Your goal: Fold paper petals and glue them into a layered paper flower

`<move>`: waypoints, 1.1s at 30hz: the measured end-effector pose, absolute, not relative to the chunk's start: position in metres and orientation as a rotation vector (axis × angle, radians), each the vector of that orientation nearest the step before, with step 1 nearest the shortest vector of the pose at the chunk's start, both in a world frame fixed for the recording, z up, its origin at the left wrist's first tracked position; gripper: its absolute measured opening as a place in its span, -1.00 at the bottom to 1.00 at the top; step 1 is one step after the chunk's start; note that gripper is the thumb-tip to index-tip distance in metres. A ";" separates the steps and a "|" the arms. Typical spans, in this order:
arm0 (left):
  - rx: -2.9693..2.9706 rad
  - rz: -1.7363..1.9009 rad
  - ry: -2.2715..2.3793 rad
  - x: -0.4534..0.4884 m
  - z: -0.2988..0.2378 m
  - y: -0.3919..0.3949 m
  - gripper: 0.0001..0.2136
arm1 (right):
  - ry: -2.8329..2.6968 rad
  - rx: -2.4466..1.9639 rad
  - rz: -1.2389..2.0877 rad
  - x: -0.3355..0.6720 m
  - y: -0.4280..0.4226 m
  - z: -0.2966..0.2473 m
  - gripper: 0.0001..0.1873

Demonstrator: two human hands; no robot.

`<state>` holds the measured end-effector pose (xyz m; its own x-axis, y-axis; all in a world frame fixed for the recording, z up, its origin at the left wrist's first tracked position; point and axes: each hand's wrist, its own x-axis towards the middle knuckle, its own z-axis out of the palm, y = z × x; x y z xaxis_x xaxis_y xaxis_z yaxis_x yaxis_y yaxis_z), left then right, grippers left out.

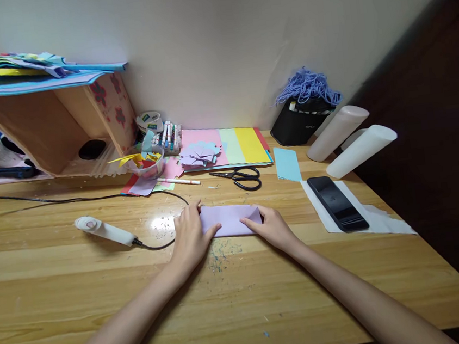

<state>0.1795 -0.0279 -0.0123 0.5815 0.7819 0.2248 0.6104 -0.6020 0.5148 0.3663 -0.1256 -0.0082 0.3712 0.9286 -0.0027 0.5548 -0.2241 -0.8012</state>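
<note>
A folded lilac paper [231, 218] lies flat on the wooden table [61, 288], in the middle. My left hand [190, 235] lies over its left end, fingers flat and pressing down, thumb on the sheet. My right hand [271, 226] rests at its right end, fingers stretched along the paper's near edge and right corner. Neither hand lifts the paper.
Black scissors [241, 177], a white pen [179, 181] and a stack of coloured paper [235, 145] with lilac cut-outs [198, 154] lie behind. A corded white tool [105, 231] lies left, a black phone [337, 202] on white paper right. A blue sheet [287, 163], two white cylinders [349, 138], a bowl of scraps [146, 163].
</note>
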 end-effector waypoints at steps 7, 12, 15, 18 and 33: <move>2.194 0.607 1.061 0.176 -0.012 -0.023 -0.48 | -1.299 -1.849 0.716 0.369 -0.128 -0.009 -0.74; 1.871 0.721 0.897 0.173 -0.010 -0.023 -0.52 | -1.241 -1.765 0.641 0.370 -0.127 -0.012 -0.71; 1.782 0.764 0.846 0.174 -0.008 -0.024 -0.53 | -1.066 -1.695 0.518 0.377 -0.124 -0.012 -0.72; 1.698 0.777 0.788 0.176 -0.007 -0.026 -0.54 | -0.882 -1.559 0.749 0.384 -0.124 -0.010 -0.70; 1.521 0.609 0.819 0.176 -0.003 -0.026 -0.77 | -0.837 -1.484 0.822 0.378 -0.133 0.004 -0.56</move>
<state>0.1760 -0.0256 -0.0029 0.6094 0.7884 -0.0847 0.1462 -0.0067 0.9892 0.3779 -0.1327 0.0035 0.4940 0.8690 -0.0283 0.0447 -0.0579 -0.9973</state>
